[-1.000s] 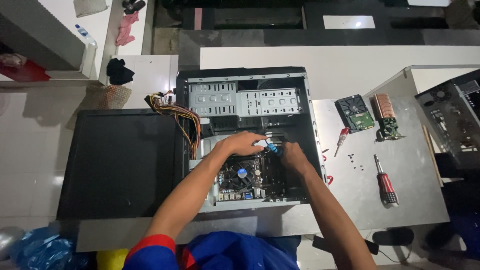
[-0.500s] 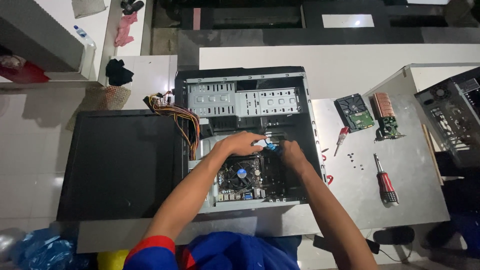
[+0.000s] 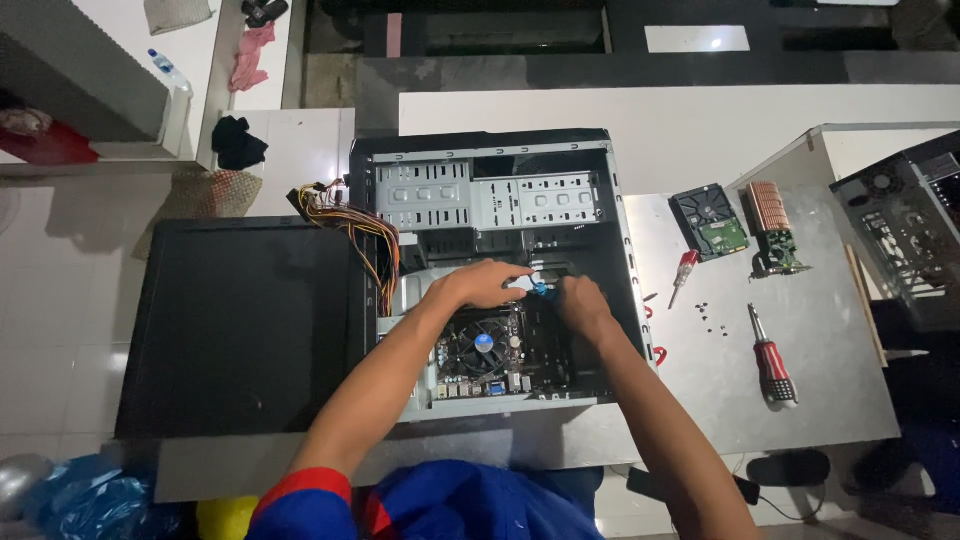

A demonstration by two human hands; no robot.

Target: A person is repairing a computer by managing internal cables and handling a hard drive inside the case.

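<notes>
An open black computer case (image 3: 600, 180) lies flat on the table, its motherboard with a round cooler fan (image 3: 483, 343) showing. My left hand (image 3: 480, 283) reaches in above the fan, fingers pinched near a small blue connector (image 3: 541, 291). My right hand (image 3: 583, 302) is just right of that connector, fingers curled down onto the board. Which hand holds the connector is not clear. A bundle of coloured power cables (image 3: 355, 230) runs out of the case's left side.
The black side panel (image 3: 240, 325) lies left of the case. On the grey table to the right are a hard drive (image 3: 708, 222), a card with a copper heatsink (image 3: 772, 225), two red-handled screwdrivers (image 3: 772, 360) (image 3: 683, 270), loose screws (image 3: 708, 315) and another case (image 3: 900, 235).
Both hands stay around the blue connector inside the case; the right hand has shifted very slightly. Otherwise nothing moved.
</notes>
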